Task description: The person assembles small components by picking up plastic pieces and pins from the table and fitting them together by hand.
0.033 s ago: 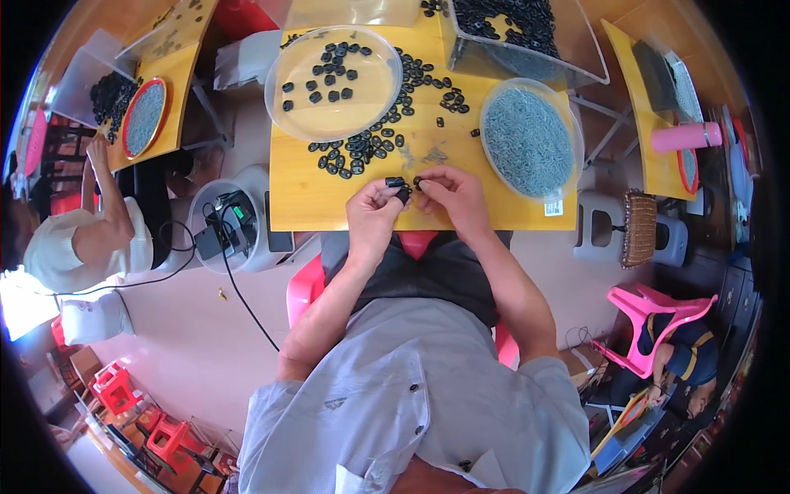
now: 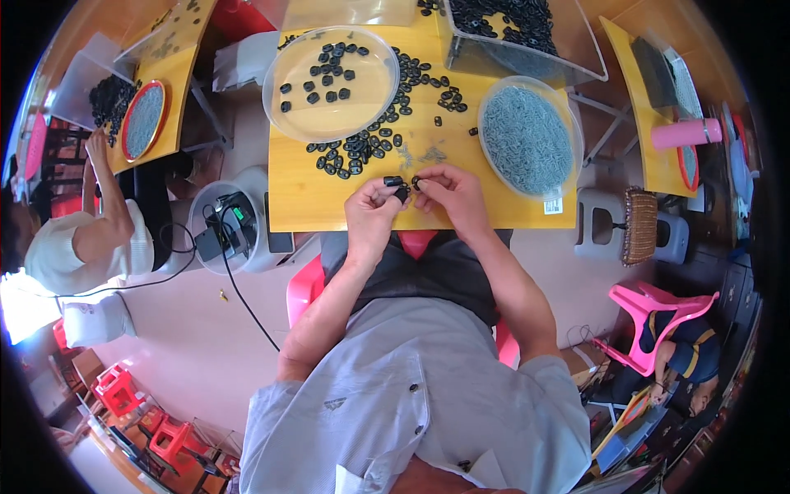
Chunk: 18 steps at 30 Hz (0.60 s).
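At the near edge of the yellow table (image 2: 329,198), my left hand (image 2: 372,212) pinches a small black plastic piece (image 2: 401,193) between thumb and fingers. Something black also covers or lies along one of its fingertips; I cannot tell which. Close by on the right, my right hand (image 2: 453,198) is closed with another small black part (image 2: 416,183) at its fingertips. The two hands are only slightly apart. Just beyond them lie a few loose screws (image 2: 432,155) and a heap of black oval pieces with holes (image 2: 354,152).
A clear round tray (image 2: 267,103) with black pieces stands at the back left. Right of my hands is a round tub of screws (image 2: 527,140). Behind it sits a clear bin (image 2: 527,66) of black parts. A bucket with a power unit (image 2: 218,239) stands left; co-workers sit left and lower right.
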Each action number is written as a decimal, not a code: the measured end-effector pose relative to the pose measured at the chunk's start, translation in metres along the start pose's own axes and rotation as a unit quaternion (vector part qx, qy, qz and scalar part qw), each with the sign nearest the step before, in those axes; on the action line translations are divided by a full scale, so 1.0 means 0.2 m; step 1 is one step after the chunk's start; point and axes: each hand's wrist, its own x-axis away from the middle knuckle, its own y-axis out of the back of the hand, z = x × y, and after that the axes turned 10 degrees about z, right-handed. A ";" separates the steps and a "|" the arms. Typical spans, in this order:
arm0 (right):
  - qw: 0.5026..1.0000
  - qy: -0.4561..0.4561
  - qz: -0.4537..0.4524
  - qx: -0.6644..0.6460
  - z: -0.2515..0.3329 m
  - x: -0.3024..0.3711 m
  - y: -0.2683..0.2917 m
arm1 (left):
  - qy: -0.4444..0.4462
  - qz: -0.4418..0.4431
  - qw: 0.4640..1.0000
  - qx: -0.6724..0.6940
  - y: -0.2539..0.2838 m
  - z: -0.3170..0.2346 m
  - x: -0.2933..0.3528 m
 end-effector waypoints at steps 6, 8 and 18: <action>0.999 0.033 0.018 0.001 -0.05 0.00 0.03 | 0.003 -0.006 1.000 -0.026 -0.03 -0.02 0.00; 0.999 0.041 0.014 -0.002 -0.06 0.00 0.03 | 0.009 -0.009 0.999 -0.034 -0.03 -0.02 0.00; 0.999 0.052 0.015 0.004 -0.07 0.01 0.03 | 0.003 -0.010 0.999 -0.047 -0.03 -0.02 0.00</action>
